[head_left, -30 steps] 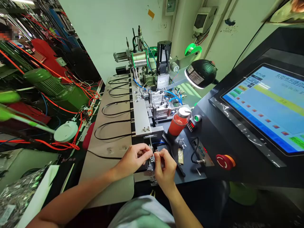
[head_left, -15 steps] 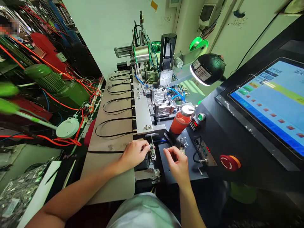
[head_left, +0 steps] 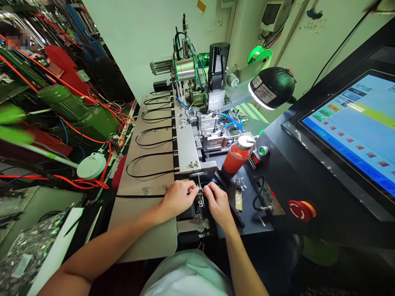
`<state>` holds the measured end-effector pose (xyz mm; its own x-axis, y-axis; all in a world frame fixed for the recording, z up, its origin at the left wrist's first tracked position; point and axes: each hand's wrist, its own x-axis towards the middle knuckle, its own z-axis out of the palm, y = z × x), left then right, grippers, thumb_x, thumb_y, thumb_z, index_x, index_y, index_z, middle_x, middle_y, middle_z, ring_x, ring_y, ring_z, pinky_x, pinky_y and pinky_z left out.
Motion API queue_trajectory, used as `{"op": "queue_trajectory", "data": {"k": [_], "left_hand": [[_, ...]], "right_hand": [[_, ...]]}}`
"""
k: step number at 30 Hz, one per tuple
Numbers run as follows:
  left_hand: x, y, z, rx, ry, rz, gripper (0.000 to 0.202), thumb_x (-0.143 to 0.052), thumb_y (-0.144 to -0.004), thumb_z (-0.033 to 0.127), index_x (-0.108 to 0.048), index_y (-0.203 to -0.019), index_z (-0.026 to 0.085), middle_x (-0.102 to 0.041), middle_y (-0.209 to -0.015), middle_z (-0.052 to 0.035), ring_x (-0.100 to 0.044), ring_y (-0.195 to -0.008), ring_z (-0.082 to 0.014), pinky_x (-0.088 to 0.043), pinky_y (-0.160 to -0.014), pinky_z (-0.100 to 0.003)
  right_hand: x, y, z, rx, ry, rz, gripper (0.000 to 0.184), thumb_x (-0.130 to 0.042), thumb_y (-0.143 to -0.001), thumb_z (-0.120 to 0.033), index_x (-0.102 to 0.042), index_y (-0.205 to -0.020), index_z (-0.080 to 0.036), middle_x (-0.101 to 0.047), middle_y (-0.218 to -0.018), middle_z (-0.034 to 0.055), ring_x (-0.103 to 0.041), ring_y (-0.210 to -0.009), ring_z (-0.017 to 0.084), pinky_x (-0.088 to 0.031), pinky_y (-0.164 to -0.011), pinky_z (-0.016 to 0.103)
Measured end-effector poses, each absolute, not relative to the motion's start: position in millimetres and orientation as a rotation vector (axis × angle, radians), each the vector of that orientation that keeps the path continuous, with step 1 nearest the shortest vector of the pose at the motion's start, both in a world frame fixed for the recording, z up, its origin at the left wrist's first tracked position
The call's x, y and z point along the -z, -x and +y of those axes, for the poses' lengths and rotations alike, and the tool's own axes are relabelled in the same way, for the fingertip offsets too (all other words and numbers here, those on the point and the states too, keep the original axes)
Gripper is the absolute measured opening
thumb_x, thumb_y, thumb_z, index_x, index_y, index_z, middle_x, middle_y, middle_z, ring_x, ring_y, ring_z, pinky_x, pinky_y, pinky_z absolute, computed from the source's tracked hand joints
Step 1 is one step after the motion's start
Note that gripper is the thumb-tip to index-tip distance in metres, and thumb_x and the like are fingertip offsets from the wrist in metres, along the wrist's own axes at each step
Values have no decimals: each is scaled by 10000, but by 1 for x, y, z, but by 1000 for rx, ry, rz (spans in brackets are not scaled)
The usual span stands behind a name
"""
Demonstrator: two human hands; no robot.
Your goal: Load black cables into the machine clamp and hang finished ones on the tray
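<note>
Both my hands meet at a small metal fixture (head_left: 201, 202) at the near end of the machine's grey rail (head_left: 186, 150). My left hand (head_left: 179, 197) is closed in a pinch on the end of a black cable (head_left: 140, 196) that runs left across the beige plate. My right hand (head_left: 217, 203) pinches a tiny part at the same spot, fingertips almost touching the left ones. What that part is I cannot make out.
Looped black cables (head_left: 151, 158) lie in a row on the beige plate (head_left: 145, 234). An orange bottle (head_left: 237, 155), a lit lamp (head_left: 271, 88), a touchscreen (head_left: 354, 127) and a red stop button (head_left: 300, 209) stand to the right. Red wires and green motors crowd the left.
My right hand, which had drawn away to the right over the dark panel, has come back to the fixture and pinched beside the left hand. The left hand stayed put.
</note>
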<state>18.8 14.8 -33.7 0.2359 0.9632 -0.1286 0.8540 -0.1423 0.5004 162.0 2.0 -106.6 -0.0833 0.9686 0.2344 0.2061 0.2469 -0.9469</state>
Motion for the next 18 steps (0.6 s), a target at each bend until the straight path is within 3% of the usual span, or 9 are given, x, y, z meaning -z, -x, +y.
{"op": "queue_trajectory", "data": {"k": [5, 8, 11, 18], "left_hand": [[37, -14, 12, -328, -2185, 1659, 186, -543, -879, 209, -650, -733, 167, -650, -692, 1, -593, -644, -132, -400, -622, -232], [42, -6, 5, -413, -2425, 1596, 146, -544, -908, 240, -681, -916, 190, -670, -857, -8, -616, -678, -116, -430, -626, -219], [44, 0, 0, -452, -2774, 1428, 227, -475, -943, 175, -660, -1058, 239, -662, -917, 6, -618, -696, -103, -432, -592, -203], [38, 1, 2, -201, -3352, 1041, 245, -411, -923, 57, -628, -1027, 103, -670, -862, -45, -562, -651, -148, -430, -524, -275]], "right_hand": [[115, -152, 6, -981, 1013, -1438, 310, -389, -969, -290, -337, -673, -216, -312, -616, -61, -310, -546, 102, -252, -536, 254], [120, -151, 7, -1005, 987, -1408, 300, -378, -974, -295, -346, -686, -218, -326, -624, -57, -318, -554, 105, -261, -533, 249], [123, -150, 8, -1029, 990, -1382, 307, -382, -974, -316, -345, -685, -220, -321, -621, -56, -319, -554, 107, -270, -523, 241], [126, -148, 9, -1068, 983, -1325, 320, -389, -966, -347, -348, -676, -219, -311, -629, -54, -298, -558, 105, -275, -514, 232]]}}
